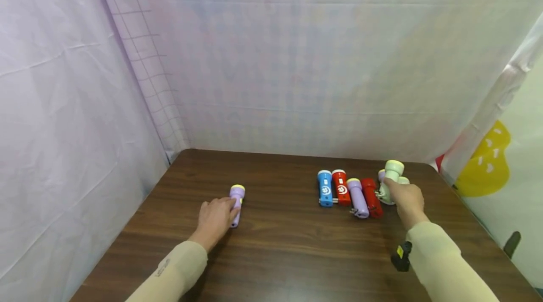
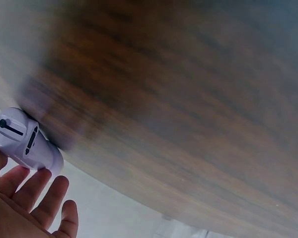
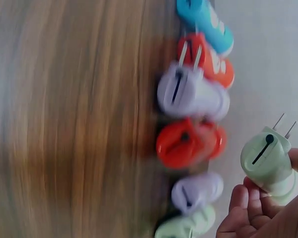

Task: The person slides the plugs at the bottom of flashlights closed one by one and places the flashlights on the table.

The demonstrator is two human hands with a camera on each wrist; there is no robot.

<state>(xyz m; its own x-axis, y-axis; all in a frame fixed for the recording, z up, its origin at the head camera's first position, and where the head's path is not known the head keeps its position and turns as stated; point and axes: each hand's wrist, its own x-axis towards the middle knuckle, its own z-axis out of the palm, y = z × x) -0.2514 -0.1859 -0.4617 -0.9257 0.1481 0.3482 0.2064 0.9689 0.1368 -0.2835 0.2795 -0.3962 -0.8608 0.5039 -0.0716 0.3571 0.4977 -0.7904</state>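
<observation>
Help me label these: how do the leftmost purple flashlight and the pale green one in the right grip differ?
The green flashlight shows two prongs; the purple flashlight shows none. The green flashlight is near the other flashlights, the purple flashlight well apart. Both have yellow rims.

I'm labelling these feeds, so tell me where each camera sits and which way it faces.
Head: worn on the head, looking forward and down at the table; the left hand, right hand and sleeves show.
Left wrist: on that wrist, looking at a lilac flashlight; the left hand's fingers show.
Right wrist: on that wrist, looking at the held green flashlight; part of the right hand shows.
Shared: head and right wrist both show that green flashlight and a blue flashlight.
</observation>
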